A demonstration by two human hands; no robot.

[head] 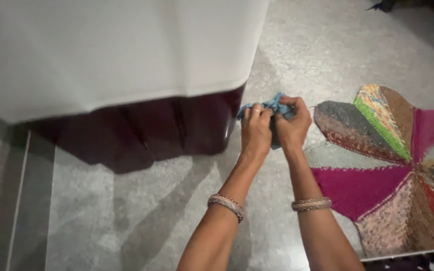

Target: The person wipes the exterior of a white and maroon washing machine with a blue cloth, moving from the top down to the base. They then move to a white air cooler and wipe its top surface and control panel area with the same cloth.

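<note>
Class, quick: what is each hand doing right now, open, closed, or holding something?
Left hand: closed, gripping the blue cloth.
Right hand: closed on the same blue cloth, bunching it.

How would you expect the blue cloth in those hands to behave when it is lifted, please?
The blue cloth is probably floppy: it bunches between the left hand and right hand. It likely weighs little, since fingers alone pinch it. It seems unlikely to slip.

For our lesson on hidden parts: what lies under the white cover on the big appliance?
Below the white cover, a dark maroon body shows, standing on the grey floor. Its top and upper sides are covered, so they cannot be seen.
</note>
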